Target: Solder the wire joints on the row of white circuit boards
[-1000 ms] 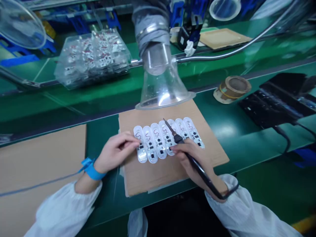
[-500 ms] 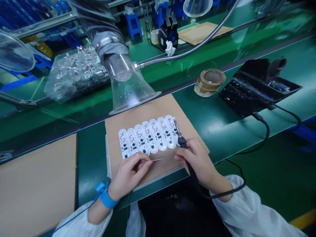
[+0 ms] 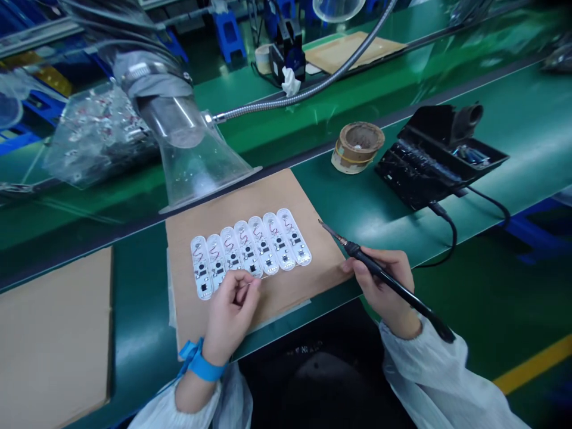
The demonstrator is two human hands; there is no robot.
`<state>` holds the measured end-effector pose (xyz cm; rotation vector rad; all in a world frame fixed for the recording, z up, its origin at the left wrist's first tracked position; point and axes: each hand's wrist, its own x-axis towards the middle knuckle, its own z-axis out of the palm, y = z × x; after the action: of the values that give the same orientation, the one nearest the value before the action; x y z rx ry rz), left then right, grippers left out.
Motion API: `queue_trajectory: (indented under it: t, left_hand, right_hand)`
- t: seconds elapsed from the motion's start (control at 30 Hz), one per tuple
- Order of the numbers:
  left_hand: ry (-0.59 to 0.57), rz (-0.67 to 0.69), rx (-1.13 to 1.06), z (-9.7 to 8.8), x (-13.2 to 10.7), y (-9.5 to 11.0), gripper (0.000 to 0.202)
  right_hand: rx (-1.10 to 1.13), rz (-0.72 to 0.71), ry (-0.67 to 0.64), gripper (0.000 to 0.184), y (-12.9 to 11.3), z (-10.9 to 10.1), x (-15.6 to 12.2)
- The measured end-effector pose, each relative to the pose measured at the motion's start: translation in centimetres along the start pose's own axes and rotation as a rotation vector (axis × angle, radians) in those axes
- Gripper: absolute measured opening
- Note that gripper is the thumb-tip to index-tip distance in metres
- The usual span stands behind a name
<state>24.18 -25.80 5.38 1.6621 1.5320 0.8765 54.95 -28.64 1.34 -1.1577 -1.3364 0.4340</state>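
A row of several white oblong circuit boards with small red-and-dark wire loops and black chips lies joined side by side on a cardboard mat. My left hand rests at the row's near edge, its fingertips pinched on a thin silvery solder wire. My right hand grips a black soldering iron. The iron's metal tip points up and left, clear of the boards, above the mat's right corner.
A clear plastic fume funnel on a grey duct hangs over the mat's far edge. A round tip-cleaner pot and a black iron stand sit to the right. A bag of parts lies beyond, and a cardboard sheet lies left.
My right hand has drawn the soldering iron rightward, off the end of the board row. My left hand still pinches the wire. The whole view has shifted, so the boards appear further left.
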Motion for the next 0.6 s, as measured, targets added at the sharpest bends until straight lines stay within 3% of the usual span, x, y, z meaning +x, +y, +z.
queue_trajectory:
  t: [0.13, 0.23, 0.37, 0.6]
  left_hand:
    - [0.041, -0.016, -0.056, 0.3, -0.6, -0.6, 0.016]
    - [0.041, 0.003, -0.064, 0.3, -0.6, -0.7, 0.015]
    - [0.018, -0.011, -0.062, 0.5, -0.4, -0.7, 0.015]
    - [0.003, -0.023, -0.073, 0.6, -0.2, -0.6, 0.014]
  right_hand:
    - [0.040, -0.007, 0.103, 0.023, -0.1, -0.1, 0.8]
    - [0.137, 0.013, 0.106, 0.005, -0.3, 0.2, 1.6]
    - [0.226, 0.057, 0.105, 0.016, -0.2, 0.3, 1.5]
    - [0.186, 0.009, 0.042, 0.010, 0.8, -0.2, 0.6]
